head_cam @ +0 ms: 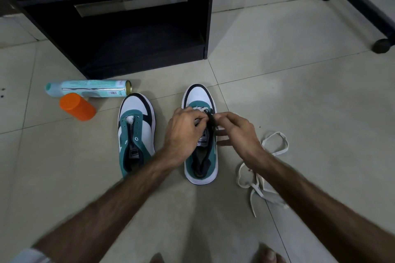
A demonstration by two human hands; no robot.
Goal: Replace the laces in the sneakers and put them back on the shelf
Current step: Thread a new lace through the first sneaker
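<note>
Two teal, white and black sneakers stand side by side on the tiled floor, toes pointing away from me. The left sneaker has no lace in its eyelets. Over the right sneaker both hands meet. My left hand and my right hand pinch a dark lace above the tongue, near a white lace that crosses the front eyelets. A loose white lace lies tangled on the floor to the right of that shoe.
A black shelf unit stands on the floor behind the shoes. A teal spray can lies on its side beside an orange cap at the left. A black wheeled frame is at the far right. My toes show at the bottom.
</note>
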